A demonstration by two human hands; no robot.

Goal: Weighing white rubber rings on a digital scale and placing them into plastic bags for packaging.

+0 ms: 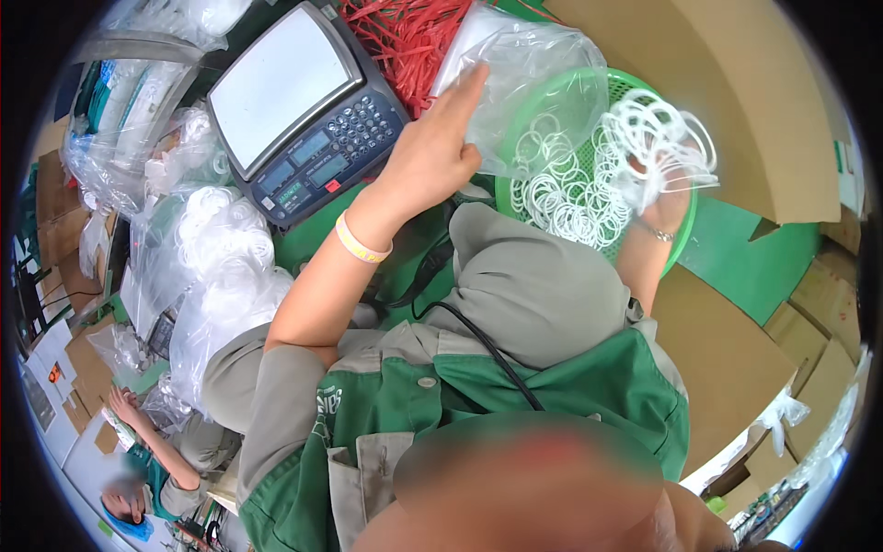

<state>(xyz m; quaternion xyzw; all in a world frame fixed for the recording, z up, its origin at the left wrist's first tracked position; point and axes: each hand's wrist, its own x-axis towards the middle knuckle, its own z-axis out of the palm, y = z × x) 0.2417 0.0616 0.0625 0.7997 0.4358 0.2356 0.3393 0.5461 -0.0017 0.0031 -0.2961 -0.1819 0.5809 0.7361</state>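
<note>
My right hand point(676, 189) is closed round a loose bunch of white rings point(658, 138), lifted over the right side of a green perforated basket point(679, 244). The rings partly hide its fingers. More white rings point(566, 198) lie heaped in the basket. A clear plastic bag point(529, 87) spreads over the basket's left rim. At the bag's left edge is my left hand point(437, 147), with long fingers stretched out and thumb apart. Its fingers touch or overlap the bag; a firm grip on it does not show.
A digital counting scale point(308, 110) with a white plate stands left of my left hand. Behind it lie red plastic strips point(405, 37). Bags of white parts point(225, 239) crowd the left. Cardboard point(754, 101) rises at the right. Another person point(170, 460) works at lower left.
</note>
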